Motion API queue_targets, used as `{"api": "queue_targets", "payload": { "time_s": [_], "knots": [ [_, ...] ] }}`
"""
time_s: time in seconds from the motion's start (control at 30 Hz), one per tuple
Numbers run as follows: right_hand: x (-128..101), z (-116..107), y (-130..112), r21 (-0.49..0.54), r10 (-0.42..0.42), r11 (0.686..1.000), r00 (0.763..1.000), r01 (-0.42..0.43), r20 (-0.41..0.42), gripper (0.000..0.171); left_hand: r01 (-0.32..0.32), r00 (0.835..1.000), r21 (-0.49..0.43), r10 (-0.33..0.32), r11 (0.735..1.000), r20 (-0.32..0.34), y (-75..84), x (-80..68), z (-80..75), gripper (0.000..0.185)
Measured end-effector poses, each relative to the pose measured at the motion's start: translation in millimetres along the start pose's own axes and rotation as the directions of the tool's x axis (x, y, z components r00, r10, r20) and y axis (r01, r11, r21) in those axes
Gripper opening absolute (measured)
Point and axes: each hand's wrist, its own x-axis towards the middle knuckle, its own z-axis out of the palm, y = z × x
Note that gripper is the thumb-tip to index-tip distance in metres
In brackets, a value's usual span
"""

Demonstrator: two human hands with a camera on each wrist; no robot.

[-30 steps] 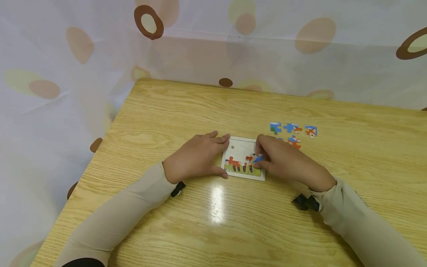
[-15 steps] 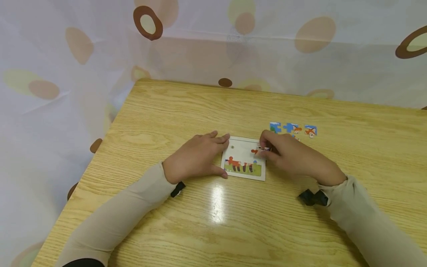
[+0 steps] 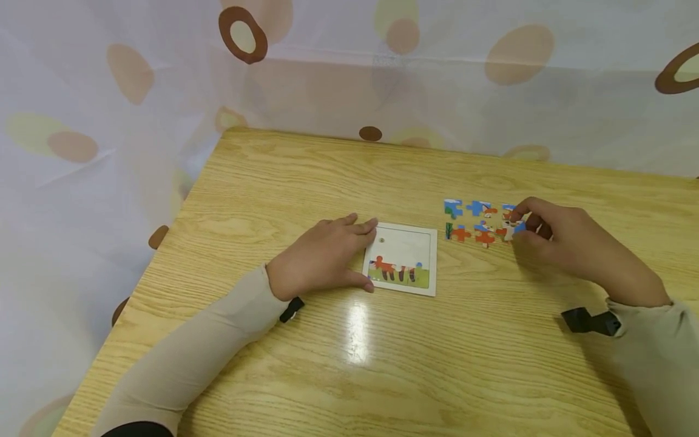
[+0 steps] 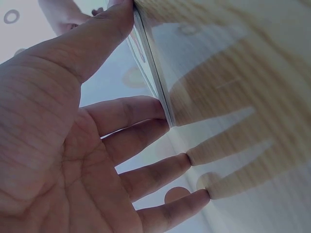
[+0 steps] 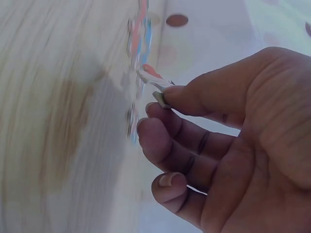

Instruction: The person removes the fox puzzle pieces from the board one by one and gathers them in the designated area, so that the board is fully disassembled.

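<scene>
My left hand [image 3: 322, 258] lies on the table at the left side of a white-bordered puzzle board [image 3: 431, 261]. Its thumb and forefinger touch the board's left edge, fingers fairly straight, as the left wrist view [image 4: 73, 126] also shows. Fitted pieces with orange, dark legs and green grass [image 3: 395, 276] fill the board's lower strip; its upper part is bare white. My right hand [image 3: 579, 243] pinches a jigsaw piece [image 3: 509, 230] between thumb and fingers at the right of the loose pieces. In the right wrist view the jigsaw piece [image 5: 153, 77] is tilted, partly hidden by the thumb.
Loose jigsaw pieces lie in two rows right of the board, among them a blue one with green [image 3: 452, 207] and an orange one [image 3: 484, 235]. The wooden table [image 3: 306, 176] meets a spotted cloth [image 3: 327, 91] at the back and left.
My right hand lifts the jigsaw piece off the board's right side and carries it right, to the loose pieces. The left hand stays at the board.
</scene>
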Motion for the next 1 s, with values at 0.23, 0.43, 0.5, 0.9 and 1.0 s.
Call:
{"api": "queue_targets", "payload": {
  "time_s": [0.23,0.43,0.5,0.9,1.0],
  "knots": [
    [-13,-3,15,-0.017,-0.003,1.000,0.999,0.002,-0.045,0.027,-0.008,1.000,-0.005,0.008,1.000,-0.004,0.3,-0.4,-1.1,0.099],
    [-15,-2,20,-0.011,-0.014,1.000,0.998,0.013,-0.056,0.029,-0.007,1.000,-0.005,0.007,1.000,-0.004,1.0,-0.4,-1.0,0.099],
    [-14,-1,21,-0.005,-0.025,1.000,0.997,0.025,-0.072,0.029,-0.008,1.000,-0.002,0.008,1.000,-0.005,0.9,-0.5,-1.0,0.098],
    [-10,9,20,0.030,-0.007,0.999,0.996,0.010,-0.089,0.029,-0.013,1.000,-0.002,0.013,1.000,-0.011,0.4,0.0,-0.4,0.098],
    [-10,11,20,0.029,0.013,1.000,0.997,-0.011,-0.074,0.033,-0.009,1.000,-0.012,0.009,1.000,-0.009,0.3,0.0,-0.2,0.098]
  ]
}}
